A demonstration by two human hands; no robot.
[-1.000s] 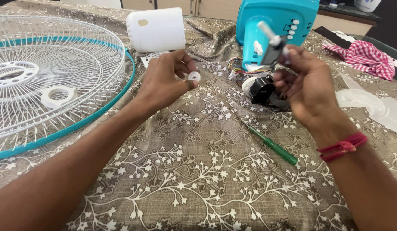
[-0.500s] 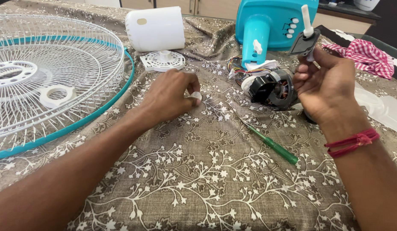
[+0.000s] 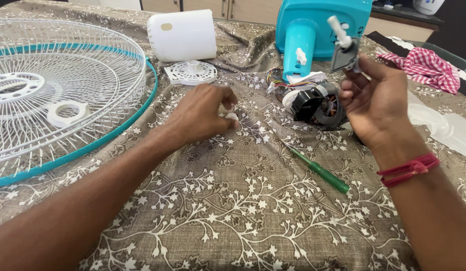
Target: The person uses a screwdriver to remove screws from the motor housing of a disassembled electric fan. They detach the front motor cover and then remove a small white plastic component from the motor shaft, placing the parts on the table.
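Since the earlier frame: grey plastic bracket with white shaft tilted leftward in the right hand; left hand lowered slightly onto the floral brown tablecloth.

Right hand: closed around the bracket's lower end, upper right of centre, held above the black motor core with copper windings. Left hand: fingers curled, pinching a small white plastic ring at frame centre, resting on the cloth.

Surroundings: green-handled screwdriver right of centre; teal plastic fan body top centre; white cylindrical cover and white vented disc upper centre-left; white wire fan guard with teal rim upper left.

Probable faults: ring lost in patterned cloth if released carelessly; coloured wires strained if motor pulled; bracket dropped onto windings through loose fingertip grip.
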